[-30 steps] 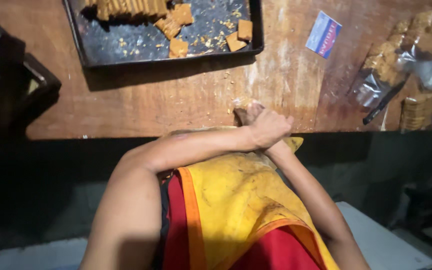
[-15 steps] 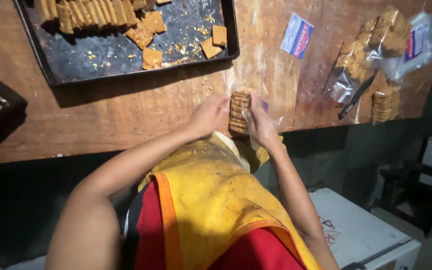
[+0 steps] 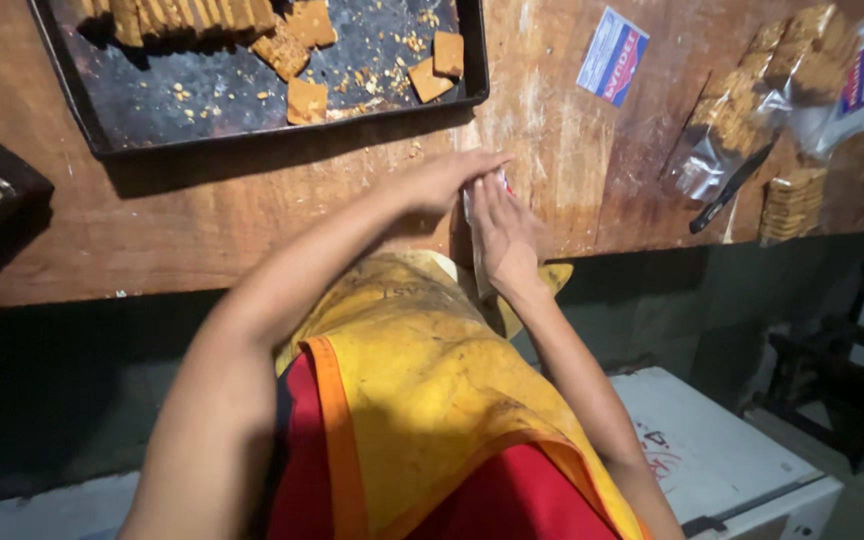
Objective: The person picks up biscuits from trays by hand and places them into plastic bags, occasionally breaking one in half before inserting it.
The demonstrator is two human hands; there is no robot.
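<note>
A clear plastic packet is pressed flat between the left hand and right hand, fingers extended, at the bench near edge. Four loose biscuits are counted on one dark tray at the far left; bare wood lies between

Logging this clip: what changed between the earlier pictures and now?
The biscuit stack seen upright between the hands half a second ago no longer shows; the left hand and right hand now press together on a clear bag at the table edge. Tray, label and biscuit bags stayed put.
</note>
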